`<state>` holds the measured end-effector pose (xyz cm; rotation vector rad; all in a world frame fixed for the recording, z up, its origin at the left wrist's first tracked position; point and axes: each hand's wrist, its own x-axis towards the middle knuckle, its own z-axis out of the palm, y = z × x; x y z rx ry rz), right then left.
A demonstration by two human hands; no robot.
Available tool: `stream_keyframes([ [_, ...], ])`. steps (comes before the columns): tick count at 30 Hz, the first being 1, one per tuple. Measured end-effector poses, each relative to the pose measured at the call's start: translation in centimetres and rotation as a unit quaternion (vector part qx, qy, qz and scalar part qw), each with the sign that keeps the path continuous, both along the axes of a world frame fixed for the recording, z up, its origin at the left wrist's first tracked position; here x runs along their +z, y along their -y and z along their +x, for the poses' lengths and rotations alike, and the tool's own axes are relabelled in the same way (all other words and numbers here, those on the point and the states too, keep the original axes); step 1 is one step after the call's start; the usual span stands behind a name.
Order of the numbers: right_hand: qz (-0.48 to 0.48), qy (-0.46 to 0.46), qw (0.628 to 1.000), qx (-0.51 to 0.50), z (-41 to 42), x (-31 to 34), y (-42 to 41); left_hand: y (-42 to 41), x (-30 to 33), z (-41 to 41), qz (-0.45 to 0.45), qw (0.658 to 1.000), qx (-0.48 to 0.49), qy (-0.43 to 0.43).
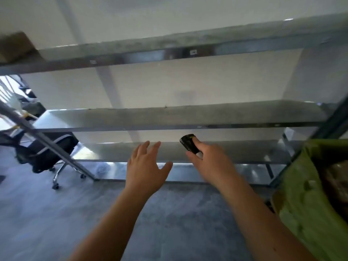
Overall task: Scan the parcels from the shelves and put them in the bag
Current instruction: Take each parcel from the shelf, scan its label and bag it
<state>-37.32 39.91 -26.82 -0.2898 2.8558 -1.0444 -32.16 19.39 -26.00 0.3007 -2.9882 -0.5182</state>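
Both hands reach toward the metal shelves (180, 117), which fill the frame from 9 to 3 o'clock. The left hand (146, 168) is spread, fingers straight and apart, holding nothing. The right hand (211, 164) grips one small black scanner (189, 143), forefinger laid along its top, the scanner's long axis pointing up toward 11 o'clock at the lower shelf.

Counted: three shelf boards in view, one scanner, one green bag (308, 204) at 4 o'clock from the hands, and one office chair (48, 153) at 9 o'clock. No parcel shows on the three boards. One brown shape (16, 45) sits on the top board at 10 o'clock; it may be a cardboard parcel, though the blur leaves that unsure. Something brown also lies inside the bag's mouth (likely parcels already dropped in).

If that brown shape is the next parcel, it lies far up and left of both hands, and the free left hand is the nearer one to take it, while the bag stays on the right hand's side.
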Motion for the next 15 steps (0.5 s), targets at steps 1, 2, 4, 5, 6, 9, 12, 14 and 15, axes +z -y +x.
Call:
stream_keyframes([
  [1,0.002,-0.003,1.000,0.016,0.3,0.6,2.5,2.6,0.5,1.3,0.001,1.000,0.017,-0.009],
  [2,0.008,-0.008,0.999,0.033,0.7,1.2,4.9,5.4,1.2,2.6,0.001,0.999,0.031,-0.022],
  [4,0.017,-0.026,0.997,0.064,1.9,3.0,9.9,11.0,2.9,5.3,0.003,0.996,0.056,-0.062],
  [5,0.011,-0.035,0.996,0.076,2.6,4.0,12.4,13.7,3.8,6.7,0.006,0.994,0.072,-0.087],
  [6,0.002,-0.043,0.995,0.089,3.2,5.0,14.8,16.3,4.7,8.0,0.005,0.990,0.089,-0.108],
  [9,-0.001,-0.063,0.988,0.138,5.2,7.3,22.2,23.3,6.7,11.6,-0.041,0.985,0.128,-0.108],
  [12,-0.009,-0.076,0.979,0.188,8.0,8.8,29.2,29.2,8.2,15.4,-0.047,0.981,0.156,-0.102],
  [14,-0.011,-0.085,0.972,0.220,9.6,9.7,33.5,32.5,9.1,17.9,-0.051,0.978,0.173,-0.107],
  [15,-0.010,-0.093,0.967,0.236,10.3,10.3,35.4,34.1,9.5,19.0,-0.054,0.975,0.183,-0.112],
])
